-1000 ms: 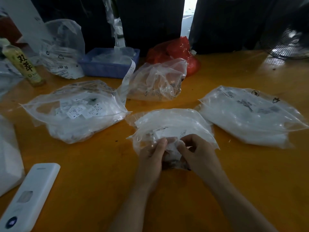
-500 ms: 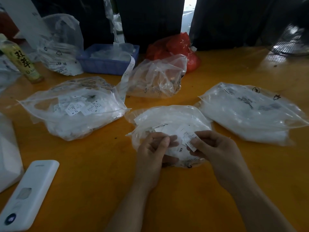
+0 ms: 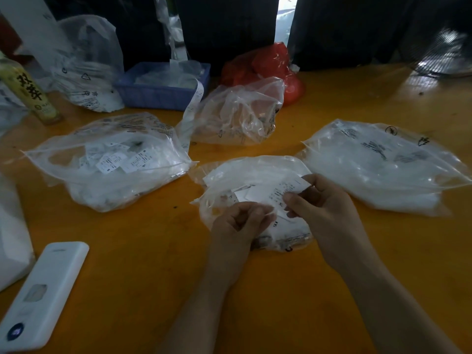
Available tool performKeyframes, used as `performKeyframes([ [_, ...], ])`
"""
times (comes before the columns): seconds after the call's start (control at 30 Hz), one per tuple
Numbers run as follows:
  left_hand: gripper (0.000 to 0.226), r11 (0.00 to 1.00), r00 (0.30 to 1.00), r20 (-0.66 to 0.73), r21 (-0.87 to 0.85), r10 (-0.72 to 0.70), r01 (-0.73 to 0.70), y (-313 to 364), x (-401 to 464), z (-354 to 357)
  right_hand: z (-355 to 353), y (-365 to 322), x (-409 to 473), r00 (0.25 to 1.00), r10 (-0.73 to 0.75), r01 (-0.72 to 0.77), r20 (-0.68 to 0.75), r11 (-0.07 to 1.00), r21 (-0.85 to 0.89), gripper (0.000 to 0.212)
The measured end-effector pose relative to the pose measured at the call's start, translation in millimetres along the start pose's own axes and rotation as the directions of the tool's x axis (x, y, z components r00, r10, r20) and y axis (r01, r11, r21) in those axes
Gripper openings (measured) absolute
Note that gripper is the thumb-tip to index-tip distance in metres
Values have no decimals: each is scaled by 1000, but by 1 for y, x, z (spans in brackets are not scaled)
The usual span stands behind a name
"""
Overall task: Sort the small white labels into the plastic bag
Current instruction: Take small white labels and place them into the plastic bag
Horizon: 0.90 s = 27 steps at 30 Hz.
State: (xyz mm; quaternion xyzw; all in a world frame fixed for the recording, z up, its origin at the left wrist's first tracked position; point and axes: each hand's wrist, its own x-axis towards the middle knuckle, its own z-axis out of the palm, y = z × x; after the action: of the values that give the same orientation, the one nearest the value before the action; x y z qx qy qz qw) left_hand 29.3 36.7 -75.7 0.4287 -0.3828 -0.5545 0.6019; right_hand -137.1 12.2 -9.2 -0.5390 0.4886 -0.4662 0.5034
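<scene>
A clear plastic bag [image 3: 245, 169] holding small white labels lies in the middle of the orange table. My right hand [image 3: 324, 208] pinches a white printed label [image 3: 283, 190] lifted just above that bag. My left hand [image 3: 240, 226] sits on the bag's near left part, fingers curled and pinching the plastic with a bit of white label at the fingertips. More labels [image 3: 281, 226], one marked XXL, show through the bag between my hands.
A bag of labels [image 3: 107, 162] lies at the left, a fuller one [image 3: 378, 162] at the right, a crumpled clear bag [image 3: 237, 116] behind. A blue tray [image 3: 158, 95], red bag [image 3: 270, 65] and bottle [image 3: 30, 93] stand at the back. A white device [image 3: 43, 292] lies near left.
My hands have drawn apart. The right hand has risen up and to the right with a label pulled out above the bag; the left stays on the bag.
</scene>
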Motion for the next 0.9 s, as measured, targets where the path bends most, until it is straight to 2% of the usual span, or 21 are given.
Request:
performKeyframes([
  [0.13, 26, 1000, 1000, 11, 7, -16, 16, -1, 0, 2, -2, -2, 4, 998, -53, 51, -15, 993, -106, 12],
  [0.27, 14, 989, 1000, 16, 146, 5, -7, -3, 1, 0, -2, -5, 7, 991, -128, 133, 37, 972, -192, 22],
  [0.43, 13, 981, 1000, 19, 194, 20, -23, -1, 0, 0, -1, -6, 7, 981, -167, 189, 96, 930, -314, 14],
  [0.57, 14, 982, 1000, 11, 189, 15, -17, 0, -1, 0, 6, -3, 2, 965, -251, 260, 82, 853, -452, 15],
  [0.73, 7, 971, 1000, 21, 238, 22, -27, -1, -1, 0, 10, -3, 0, 961, -265, 273, 86, 833, -481, 14],
  [0.9, 13, 958, 998, 28, 282, 54, -60, 0, -1, 0, 11, -3, 1, 959, -270, 279, 90, 831, -481, 15],
])
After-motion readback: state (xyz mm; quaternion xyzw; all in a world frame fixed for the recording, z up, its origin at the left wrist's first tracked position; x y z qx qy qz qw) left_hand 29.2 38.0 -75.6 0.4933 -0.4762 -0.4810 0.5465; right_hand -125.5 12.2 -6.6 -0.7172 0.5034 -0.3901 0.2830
